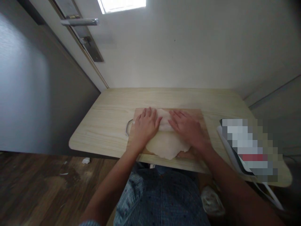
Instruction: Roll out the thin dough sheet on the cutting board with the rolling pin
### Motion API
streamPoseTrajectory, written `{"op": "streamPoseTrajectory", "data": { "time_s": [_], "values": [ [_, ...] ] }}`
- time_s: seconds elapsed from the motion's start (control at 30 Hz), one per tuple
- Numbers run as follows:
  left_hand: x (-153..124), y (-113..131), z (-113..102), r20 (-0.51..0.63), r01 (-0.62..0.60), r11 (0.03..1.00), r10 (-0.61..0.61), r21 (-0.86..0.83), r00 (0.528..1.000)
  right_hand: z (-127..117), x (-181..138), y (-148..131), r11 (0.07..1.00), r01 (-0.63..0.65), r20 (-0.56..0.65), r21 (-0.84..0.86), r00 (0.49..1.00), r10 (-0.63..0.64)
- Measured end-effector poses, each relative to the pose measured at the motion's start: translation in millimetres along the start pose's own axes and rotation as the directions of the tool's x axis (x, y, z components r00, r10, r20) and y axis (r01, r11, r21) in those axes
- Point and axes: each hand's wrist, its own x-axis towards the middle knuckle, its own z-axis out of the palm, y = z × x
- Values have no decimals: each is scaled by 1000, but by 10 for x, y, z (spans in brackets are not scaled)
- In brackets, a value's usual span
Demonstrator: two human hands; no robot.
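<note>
A thin pale sheet of dough (168, 145) lies on a wooden cutting board (204, 121) with a metal ring handle (127, 128) at its left end. The far part of the dough forms a raised, rolled band; whether a rolling pin is inside it is hidden. My left hand (146, 124) rests flat on the left of this band, fingers stretched forward and thumb pointing inward. On the right of the band lies my right hand (185, 125), palm down with its fingers extended and slightly blurred. The dough's near edge is uneven and hangs to the board's front edge.
The board sits on a light wooden table (101, 125) against a white door with a metal handle (80, 22). A pixelated device (249, 150) lies at the table's right, with a white cable (270, 194) below. Scraps of paper (86, 160) lie on the floor.
</note>
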Motion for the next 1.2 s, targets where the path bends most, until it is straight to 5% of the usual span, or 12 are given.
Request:
{"op": "streamPoseTrajectory", "data": {
  "time_s": [0.23, 0.4, 0.77, 0.9, 1.2],
  "values": [
    [612, -139, 76, 36, 34, 985, -28, -172, 999, 114, 515, 229, 968, -231, 25, 101, 973, 230],
    [803, -200, 109, -9, 142, 965, -148, -219, 989, 146, 668, 328, 958, -275, 78, 86, 960, 269],
    [-243, -80, -16, 23, -6, 999, 6, -38, 1000, -28, -470, -297, 985, -170, -57, 24, 984, 171],
    [-393, -97, -53, 38, -14, 999, 16, -49, 999, -47, -635, -346, 988, -138, -74, 68, 987, 143],
    [555, -195, 115, 201, 66, 995, -49, -79, 978, 52, 236, 221, 948, -311, 23, 73, 950, 311]
  ]
}}
